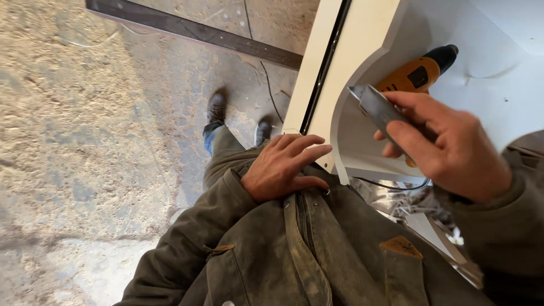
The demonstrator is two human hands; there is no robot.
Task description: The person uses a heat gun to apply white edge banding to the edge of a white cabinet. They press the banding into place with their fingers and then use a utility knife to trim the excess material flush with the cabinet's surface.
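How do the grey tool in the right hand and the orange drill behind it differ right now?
The grey tool is slim, flat and metallic; the orange drill is bulkier, with a black nose. The grey tool is gripped in the right hand, while the drill lies unheld on the white panel. The tool's tip points up and left; the drill's nose points up and right. Both sit over the white panel. The left hand rests on the jacket.

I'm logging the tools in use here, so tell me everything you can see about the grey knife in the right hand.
The utility knife is a flat, dull grey tool, metal by its look, with a tapered nose pointing up and left. Whether a blade is out cannot be told. The right hand grips its rear half, fingers wrapped over the body. It is held over the white curved panel, in front of an orange drill.
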